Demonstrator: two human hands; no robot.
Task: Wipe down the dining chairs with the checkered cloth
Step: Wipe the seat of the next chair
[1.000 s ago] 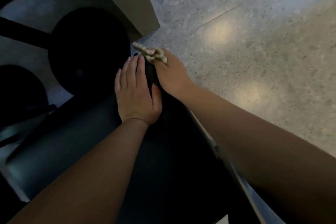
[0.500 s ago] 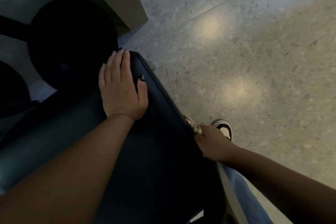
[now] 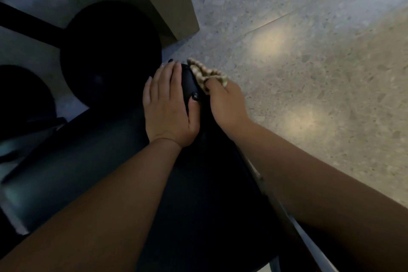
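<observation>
A dark padded dining chair [image 3: 92,161] fills the lower left, its backrest top running up to the middle of the view. My left hand [image 3: 167,106] lies flat on the top corner of the backrest, fingers straight. My right hand [image 3: 227,104] grips the beige checkered cloth [image 3: 205,74] against the backrest's outer side, right beside my left hand. Only a bunched end of the cloth shows above my fingers; my fingertips are hidden behind the chair edge.
A round black pedestal base [image 3: 110,51] and a second dark round shape [image 3: 19,99] sit on the floor to the left. A beige block-shaped table leg or cabinet [image 3: 161,0] stands behind. Speckled terrazzo floor [image 3: 309,51] spreads to the right.
My right hand with the cloth slid down the backrest's outer side half a second ago and has now come back up to the top corner. My left hand stayed on the backrest.
</observation>
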